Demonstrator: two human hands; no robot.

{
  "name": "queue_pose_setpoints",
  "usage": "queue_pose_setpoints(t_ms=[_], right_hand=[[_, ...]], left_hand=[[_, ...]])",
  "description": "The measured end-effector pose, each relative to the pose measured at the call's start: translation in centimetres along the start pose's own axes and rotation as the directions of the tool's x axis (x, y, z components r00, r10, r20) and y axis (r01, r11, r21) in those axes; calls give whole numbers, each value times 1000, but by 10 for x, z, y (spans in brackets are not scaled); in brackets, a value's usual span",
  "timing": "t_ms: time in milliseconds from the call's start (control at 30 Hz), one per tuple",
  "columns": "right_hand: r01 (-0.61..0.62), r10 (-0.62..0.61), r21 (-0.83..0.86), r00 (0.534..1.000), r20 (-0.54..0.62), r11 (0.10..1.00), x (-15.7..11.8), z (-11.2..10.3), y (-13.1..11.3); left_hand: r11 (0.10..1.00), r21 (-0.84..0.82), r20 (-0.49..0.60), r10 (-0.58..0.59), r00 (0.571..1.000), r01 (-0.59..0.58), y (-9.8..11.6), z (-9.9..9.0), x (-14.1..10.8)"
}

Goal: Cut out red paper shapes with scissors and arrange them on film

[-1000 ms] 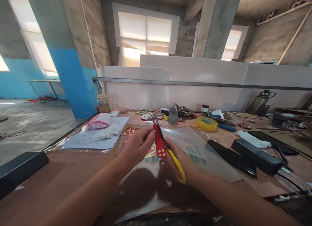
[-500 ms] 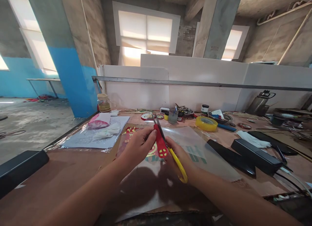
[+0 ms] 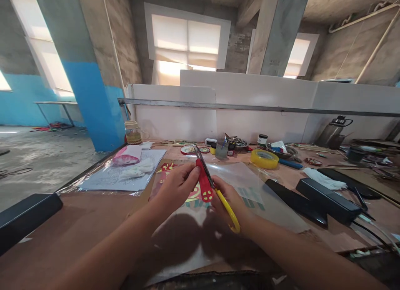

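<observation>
My left hand pinches a narrow red strip with a rounded lower end and a yellow pattern there. My right hand grips scissors with yellow handles, pointing up and away from me. Their blades lie along the right edge of the red strip; whether they touch it I cannot tell. Under both hands is a translucent sheet with green lettering. Behind my left hand, partly hidden, lies a red and yellow patterned piece.
White papers and a jar stand on the left. A yellow tape roll, a cup of brushes and metal bowls line the back. Black boxy objects with cables and a flask are on the right.
The red strip and the scissors have shifted very slightly left, still in the same hands. The rest looks the same.
</observation>
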State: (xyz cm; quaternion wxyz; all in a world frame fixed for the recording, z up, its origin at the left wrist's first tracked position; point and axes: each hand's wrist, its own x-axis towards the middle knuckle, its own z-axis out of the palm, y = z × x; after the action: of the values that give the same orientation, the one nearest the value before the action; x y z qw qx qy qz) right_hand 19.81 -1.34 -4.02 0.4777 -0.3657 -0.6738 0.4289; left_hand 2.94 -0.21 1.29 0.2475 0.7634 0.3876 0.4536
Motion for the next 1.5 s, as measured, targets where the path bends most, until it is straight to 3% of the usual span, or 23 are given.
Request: queue_pose_setpoints(t_ms=[167,433,733,867,1067,1200,1500], right_hand=[[31,-31,-36,1000,3,999,4,-1,1],[79,-77,-205,997,18,975,6,-1,-8],[88,-87,-363,996,19,927,5,-3,-11],[93,-88,-334,996,30,938,3,-3,-16],[145,-140,-251,989,40,957,0,-1,-11],[148,-135,-241,988,71,959,-1,-2,-8],[175,-159,-174,982,101,969,0,-4,-9]], left_hand=[[1000,27,-10,10,1000,-10,-6,-4,2],[975,222,-163,53,985,-16,-7,-4,-3],[990,135,-173,-15,985,39,0,0,-2],[991,117,-162,-44,986,63,3,0,-4],[972,233,-117,62,991,-33,4,-2,-4],[981,177,-70,94,993,-80,8,0,-4],[996,29,-110,88,990,-86,9,6,-4]])
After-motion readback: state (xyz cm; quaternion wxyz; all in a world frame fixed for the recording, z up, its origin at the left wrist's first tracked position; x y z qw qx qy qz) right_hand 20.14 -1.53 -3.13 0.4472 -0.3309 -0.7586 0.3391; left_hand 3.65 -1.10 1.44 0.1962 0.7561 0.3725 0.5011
